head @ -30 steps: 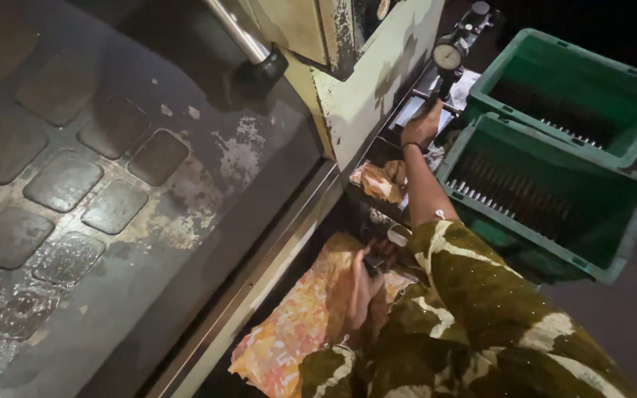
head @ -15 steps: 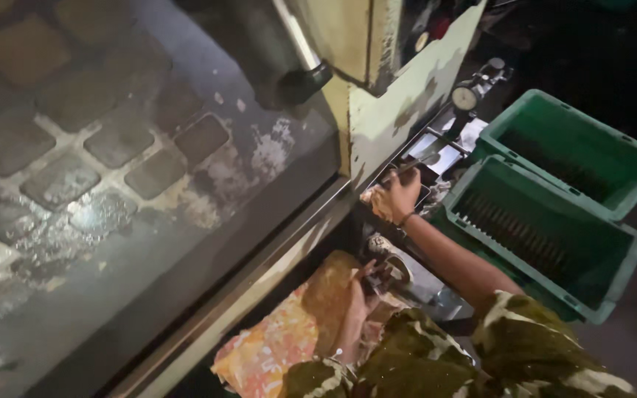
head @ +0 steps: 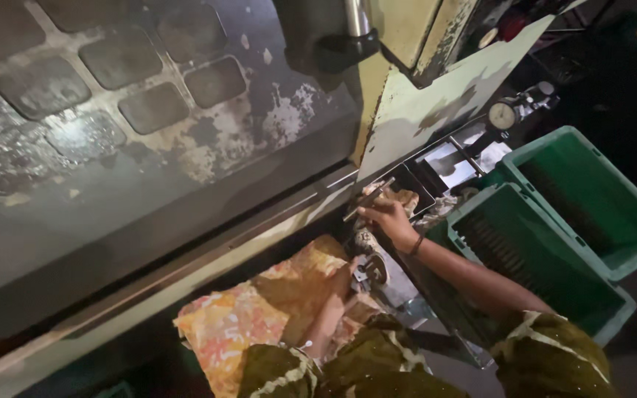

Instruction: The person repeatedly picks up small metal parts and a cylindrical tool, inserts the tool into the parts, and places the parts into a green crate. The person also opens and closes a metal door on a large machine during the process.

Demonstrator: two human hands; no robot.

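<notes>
I am looking down at a worn, dark metal machine panel [head: 149, 133] that is filling the left half of the view, its paint flaking in pale patches. Below it, an orange and yellow patterned cloth [head: 259, 317] is lying crumpled near the bottom. My left hand [head: 340, 298] is resting against this cloth, mostly hidden behind my forearm, so I cannot tell whether it is open or closed. Just right of the cloth, a small round metal part [head: 372, 269] is sitting among dim clutter. Above it, my right hand [head: 388, 217] is closing its fingers around a thin metal rod [head: 369, 199], which is slanting up to the right, close to the pale green edge of the machine. Further right, a round dial gauge [head: 502, 116] is standing above some shiny metal plates [head: 451, 158]. At the far right, two green plastic crates [head: 591, 214] are sitting side by side, touching, each showing dark ridged contents.
</notes>
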